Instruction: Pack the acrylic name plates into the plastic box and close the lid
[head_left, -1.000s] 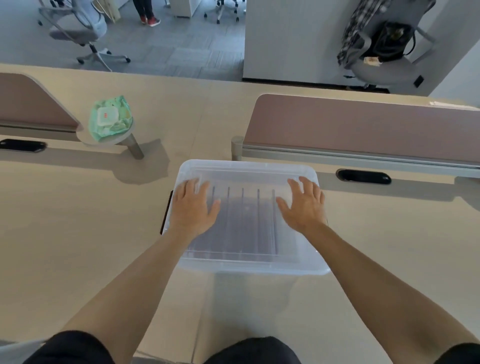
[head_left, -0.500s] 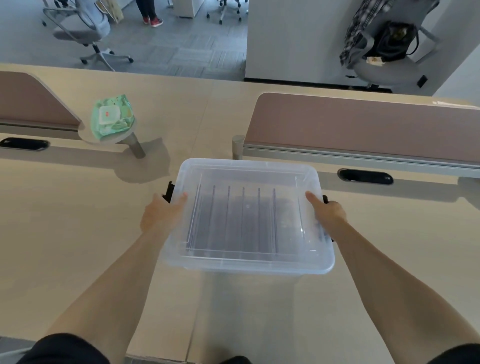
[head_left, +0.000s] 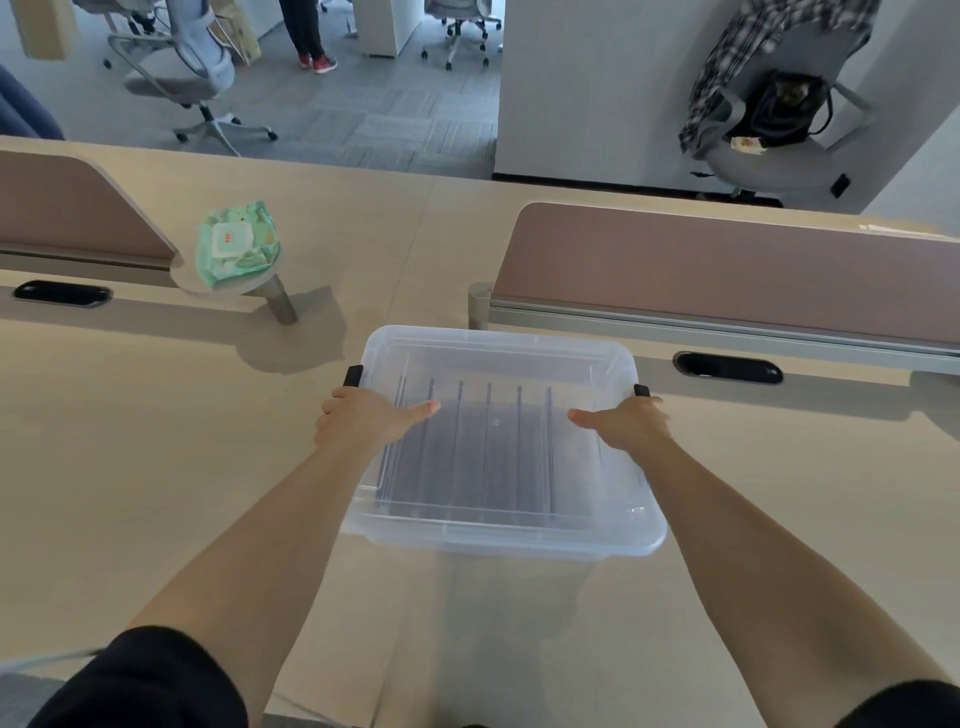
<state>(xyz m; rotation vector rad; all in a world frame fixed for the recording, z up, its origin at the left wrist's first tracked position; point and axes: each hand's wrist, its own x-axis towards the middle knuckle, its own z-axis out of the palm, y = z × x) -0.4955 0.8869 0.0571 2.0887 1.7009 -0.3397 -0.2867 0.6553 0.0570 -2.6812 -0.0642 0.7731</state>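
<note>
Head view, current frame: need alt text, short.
Two bare hands grip the sides of a lidded clear plastic box on a beige desk, the left hand and right hand at its black side latches, thumbs on the lid. Upright acrylic name plates show through it. A green wipes pack sits behind left.

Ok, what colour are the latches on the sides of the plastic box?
Black. Both latches show at the sides of the clear plastic box in the head view, partly covered by the hands.
</note>
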